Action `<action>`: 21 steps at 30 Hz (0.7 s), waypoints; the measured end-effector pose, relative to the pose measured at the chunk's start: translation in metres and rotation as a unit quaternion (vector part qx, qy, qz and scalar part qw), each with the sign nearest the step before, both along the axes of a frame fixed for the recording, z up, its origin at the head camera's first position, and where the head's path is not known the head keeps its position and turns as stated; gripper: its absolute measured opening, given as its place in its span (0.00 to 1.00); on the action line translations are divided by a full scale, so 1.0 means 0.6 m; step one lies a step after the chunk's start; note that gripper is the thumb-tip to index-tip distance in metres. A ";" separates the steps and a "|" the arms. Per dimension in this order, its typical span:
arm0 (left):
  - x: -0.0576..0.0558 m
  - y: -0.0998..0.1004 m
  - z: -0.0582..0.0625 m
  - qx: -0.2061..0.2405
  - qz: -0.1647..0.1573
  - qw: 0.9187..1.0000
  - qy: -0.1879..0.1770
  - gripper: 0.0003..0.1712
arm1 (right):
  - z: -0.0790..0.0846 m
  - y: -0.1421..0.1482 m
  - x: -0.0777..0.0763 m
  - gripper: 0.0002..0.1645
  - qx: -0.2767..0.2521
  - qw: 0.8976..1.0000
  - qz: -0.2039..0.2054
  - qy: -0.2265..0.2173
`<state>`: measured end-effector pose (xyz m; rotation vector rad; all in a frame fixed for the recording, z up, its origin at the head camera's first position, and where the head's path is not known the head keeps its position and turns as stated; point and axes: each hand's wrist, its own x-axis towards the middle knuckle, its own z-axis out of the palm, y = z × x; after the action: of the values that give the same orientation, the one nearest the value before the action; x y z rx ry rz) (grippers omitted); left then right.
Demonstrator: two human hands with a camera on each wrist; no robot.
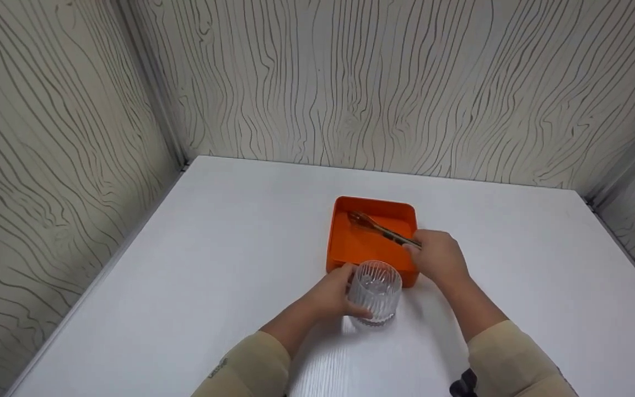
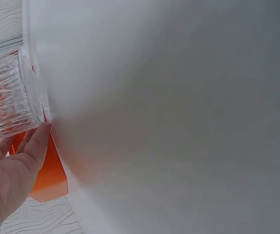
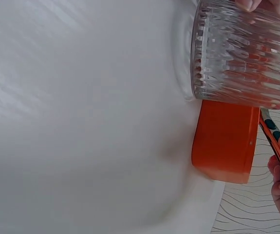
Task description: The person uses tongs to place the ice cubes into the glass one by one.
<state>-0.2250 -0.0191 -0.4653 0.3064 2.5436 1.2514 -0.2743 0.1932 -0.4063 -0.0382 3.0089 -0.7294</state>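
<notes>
In the head view, a clear ribbed glass [image 1: 379,292] stands upright at the near side of a square orange tray [image 1: 350,243]. My left hand [image 1: 326,298] grips the glass from the left, its thumb on the near side and fingers behind. My right hand [image 1: 440,256] holds a pair of tongs [image 1: 382,230] by the handle end, above the tray's right rim. The brownish head of the tongs lies over the inside of the tray, toward its far left corner. In the right wrist view, the tongs' handle [image 3: 275,136] shows dark and orange parts between my fingers.
The tray and glass are on a white table [image 1: 229,253]. Panels with a wood-grain pattern [image 1: 317,82] rise along the table's back and left edges, with another at the far right. A small dark object [image 1: 463,384] shows beside the right sleeve.
</notes>
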 end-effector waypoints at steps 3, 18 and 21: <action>0.001 0.000 0.000 0.001 0.003 1.000 -0.001 0.42 | 0.009 0.013 0.005 0.11 -0.005 1.000 0.005 0.006; 0.002 0.006 0.000 -0.005 0.014 1.000 -0.015 0.42 | 0.060 0.080 0.060 0.07 -0.013 0.996 0.037 0.076; 0.002 0.005 0.000 -0.005 0.011 1.000 -0.010 0.42 | 0.067 0.089 0.074 0.07 -0.018 0.996 0.041 0.074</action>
<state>-0.2237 -0.0161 -0.4651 0.2621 2.5429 1.2430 -0.2297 0.2466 -0.3662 -0.2251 3.1115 -0.8064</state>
